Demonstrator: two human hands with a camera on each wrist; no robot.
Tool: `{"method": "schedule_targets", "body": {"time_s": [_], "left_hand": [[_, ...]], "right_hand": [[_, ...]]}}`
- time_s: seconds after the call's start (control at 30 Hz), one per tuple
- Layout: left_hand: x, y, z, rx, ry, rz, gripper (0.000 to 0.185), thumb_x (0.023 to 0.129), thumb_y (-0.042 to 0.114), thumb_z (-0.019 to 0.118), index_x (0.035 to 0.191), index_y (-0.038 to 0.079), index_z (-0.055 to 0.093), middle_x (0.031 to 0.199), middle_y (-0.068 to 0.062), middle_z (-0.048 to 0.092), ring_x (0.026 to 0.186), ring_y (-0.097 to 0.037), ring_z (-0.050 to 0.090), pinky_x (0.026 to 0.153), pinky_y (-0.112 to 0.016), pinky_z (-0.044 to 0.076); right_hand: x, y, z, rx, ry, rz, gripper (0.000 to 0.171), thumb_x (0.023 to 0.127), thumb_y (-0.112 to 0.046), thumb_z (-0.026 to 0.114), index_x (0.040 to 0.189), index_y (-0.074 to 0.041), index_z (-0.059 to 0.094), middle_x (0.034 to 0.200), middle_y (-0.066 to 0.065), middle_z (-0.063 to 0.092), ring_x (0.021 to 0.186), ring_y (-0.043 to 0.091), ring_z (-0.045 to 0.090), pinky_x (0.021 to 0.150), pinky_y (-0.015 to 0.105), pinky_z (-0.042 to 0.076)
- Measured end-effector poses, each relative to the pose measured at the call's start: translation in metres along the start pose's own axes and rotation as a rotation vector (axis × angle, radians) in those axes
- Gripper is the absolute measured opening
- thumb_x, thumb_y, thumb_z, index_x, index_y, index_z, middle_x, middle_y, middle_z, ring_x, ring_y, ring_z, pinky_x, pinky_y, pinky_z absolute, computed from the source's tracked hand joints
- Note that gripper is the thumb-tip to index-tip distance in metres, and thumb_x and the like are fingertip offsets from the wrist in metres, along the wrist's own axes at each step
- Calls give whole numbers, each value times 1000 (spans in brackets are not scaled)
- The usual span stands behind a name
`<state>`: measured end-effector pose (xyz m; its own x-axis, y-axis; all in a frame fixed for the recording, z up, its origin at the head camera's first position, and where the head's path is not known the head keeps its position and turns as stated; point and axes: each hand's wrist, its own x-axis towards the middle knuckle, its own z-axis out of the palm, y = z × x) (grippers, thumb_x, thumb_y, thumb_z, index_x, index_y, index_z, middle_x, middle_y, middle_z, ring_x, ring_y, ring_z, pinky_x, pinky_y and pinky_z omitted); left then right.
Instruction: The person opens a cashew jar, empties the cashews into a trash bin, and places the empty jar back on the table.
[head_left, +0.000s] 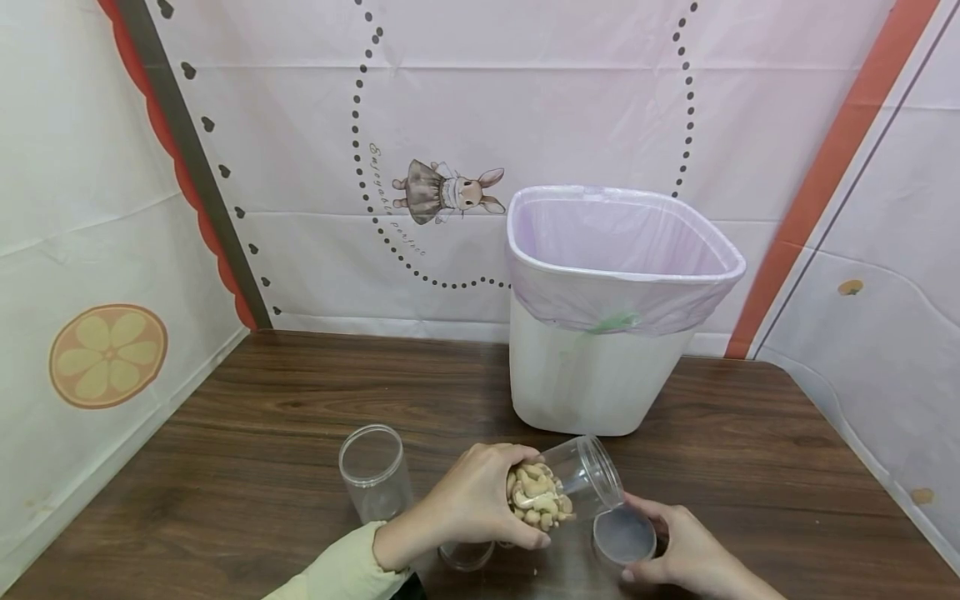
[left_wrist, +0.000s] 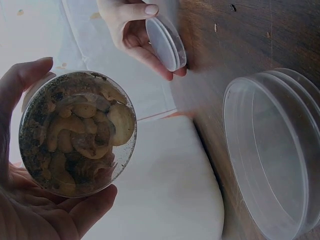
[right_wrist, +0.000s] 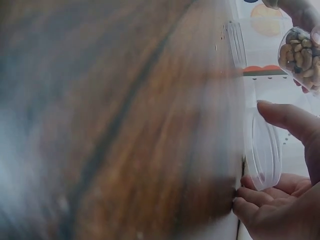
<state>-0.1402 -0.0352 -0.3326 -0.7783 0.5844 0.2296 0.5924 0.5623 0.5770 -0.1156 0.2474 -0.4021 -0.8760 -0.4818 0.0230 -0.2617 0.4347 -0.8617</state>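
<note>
My left hand (head_left: 483, 498) grips the lower end of a clear plastic jar (head_left: 577, 475), which is tilted with its mouth to the right. Cashews (head_left: 536, 497) lie toward the jar's base; in the left wrist view they show through its bottom, with dark specks around them. To the right, my right hand (head_left: 686, 550) holds a round translucent lid (head_left: 624, 534) by its edge, thumb on one side and fingers on the other. The lid is low by the tabletop, just below the jar's mouth. In the right wrist view, the lid (right_wrist: 265, 150) stands between thumb and fingers.
An open clear jar (head_left: 375, 475) stands left of my left hand. Partly hidden under that forearm is a clear round item (head_left: 467, 557). Behind stands a white bin (head_left: 585, 375) with a purple liner. Small crumbs lie on the brown wooden table (head_left: 300, 392).
</note>
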Motion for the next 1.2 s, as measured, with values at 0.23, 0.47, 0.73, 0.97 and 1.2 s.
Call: {"method": "schedule_targets", "body": {"time_s": [0.23, 0.47, 0.73, 0.97, 1.2], "left_hand": [[0, 0, 0, 1, 3, -3, 70, 52, 40, 82, 111, 8, 62, 96, 4, 64, 80, 0, 55, 70, -16, 46], [0, 0, 0, 3, 7, 0, 70, 52, 39, 82, 112, 7, 61, 97, 4, 64, 81, 0, 55, 71, -16, 46], [-1, 1, -3, 8, 17, 7, 70, 52, 39, 82, 111, 7, 62, 98, 2, 64, 83, -2, 56, 73, -17, 46], [-2, 1, -7, -9, 21, 14, 69, 52, 39, 82, 110, 8, 62, 98, 3, 64, 83, -1, 56, 73, -17, 46], [-1, 4, -15, -22, 23, 25, 69, 52, 37, 82, 111, 7, 62, 98, 2, 64, 82, -1, 56, 73, -17, 47]], "right_hand": [[0, 1, 2, 7, 4, -17, 79, 67, -11, 78, 123, 25, 35, 120, 41, 43, 105, -8, 44, 79, 10, 41], [-2, 1, 0, 83, 30, -83, 75, 70, -5, 75, 125, 25, 32, 123, 44, 36, 108, -10, 41, 82, 9, 38], [-4, -9, -11, 112, 123, 15, 71, 74, -9, 72, 132, 11, 37, 128, 28, 46, 107, -12, 42, 84, 11, 38], [-3, -15, -21, 240, 177, -47, 63, 79, 1, 65, 131, 16, 33, 125, -9, 55, 111, -6, 45, 89, 10, 37], [-1, -23, -37, 227, 246, -76, 55, 82, 4, 60, 132, 9, 38, 122, -17, 55, 111, -4, 48, 88, 12, 40]]}}
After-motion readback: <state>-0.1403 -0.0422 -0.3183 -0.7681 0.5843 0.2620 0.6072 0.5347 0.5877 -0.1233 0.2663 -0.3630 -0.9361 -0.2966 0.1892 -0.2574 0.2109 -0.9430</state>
